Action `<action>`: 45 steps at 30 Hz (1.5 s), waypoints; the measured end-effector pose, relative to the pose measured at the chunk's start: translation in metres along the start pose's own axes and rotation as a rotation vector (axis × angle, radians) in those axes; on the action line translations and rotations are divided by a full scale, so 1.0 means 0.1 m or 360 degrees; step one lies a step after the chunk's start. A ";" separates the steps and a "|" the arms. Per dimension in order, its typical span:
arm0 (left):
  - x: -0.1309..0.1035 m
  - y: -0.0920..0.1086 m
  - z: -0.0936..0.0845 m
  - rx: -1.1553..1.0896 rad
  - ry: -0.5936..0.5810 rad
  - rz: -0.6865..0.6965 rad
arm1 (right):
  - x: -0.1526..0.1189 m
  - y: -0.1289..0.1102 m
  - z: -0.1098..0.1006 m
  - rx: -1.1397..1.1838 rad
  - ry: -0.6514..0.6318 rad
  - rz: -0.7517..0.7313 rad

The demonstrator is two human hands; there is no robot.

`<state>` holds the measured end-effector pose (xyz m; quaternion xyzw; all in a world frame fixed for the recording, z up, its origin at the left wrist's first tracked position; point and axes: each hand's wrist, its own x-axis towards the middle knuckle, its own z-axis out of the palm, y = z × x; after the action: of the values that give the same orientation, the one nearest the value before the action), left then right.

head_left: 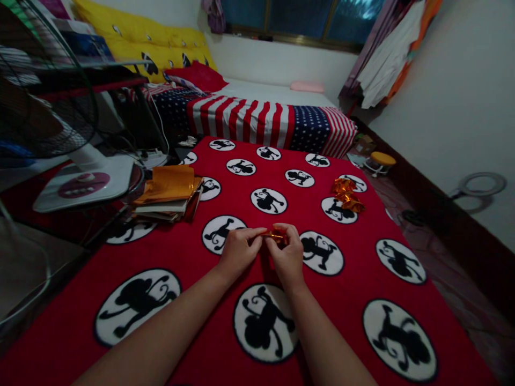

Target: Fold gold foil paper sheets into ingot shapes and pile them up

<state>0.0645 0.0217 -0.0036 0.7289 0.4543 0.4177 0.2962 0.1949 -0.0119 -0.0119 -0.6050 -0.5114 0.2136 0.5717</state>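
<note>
Foil point(277, 236) is pinched by your left hand point(240, 251) and right hand point(289, 254). Orange pieces point(346, 196) lie beyond your right; papers point(171, 187) beyond your left.

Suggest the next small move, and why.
Probably crease the shiny orange foil with the right hand while the left hand steadies it: both hands appear to pinch it, and it looks narrow by the left but wider by the right.

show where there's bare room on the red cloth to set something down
Bare patches of red monkey-print cloth lie between the right hand and the crumpled orange foil, and between the left hand and the stacked orange and pale sheets. It's crowded where the fingers hold a small shiny orange piece.
</note>
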 end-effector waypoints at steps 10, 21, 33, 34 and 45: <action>-0.03 0.01 0.02 0.0013 -0.0050 0.0163 | 0.02 0.09 -0.02 0.0237 0.0119 0.0300; -0.02 -0.03 0.00 0.0041 0.0023 0.0122 | 0.06 0.12 -0.07 0.0196 0.0236 0.0345; -0.03 -0.01 0.01 0.0046 0.0032 0.0143 | 0.04 0.10 -0.03 -0.0013 0.0206 0.0219; -0.03 -0.01 0.01 0.0057 0.0042 0.0136 | 0.04 0.11 -0.04 0.0006 0.0223 0.0229; -0.01 -0.01 -0.01 0.0037 0.0076 0.0008 | 0.08 0.11 -0.09 0.0026 0.0302 0.0335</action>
<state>0.0632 0.0219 -0.0047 0.7232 0.4643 0.4306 0.2757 0.2100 -0.0074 -0.0164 -0.6682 -0.3869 0.2184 0.5968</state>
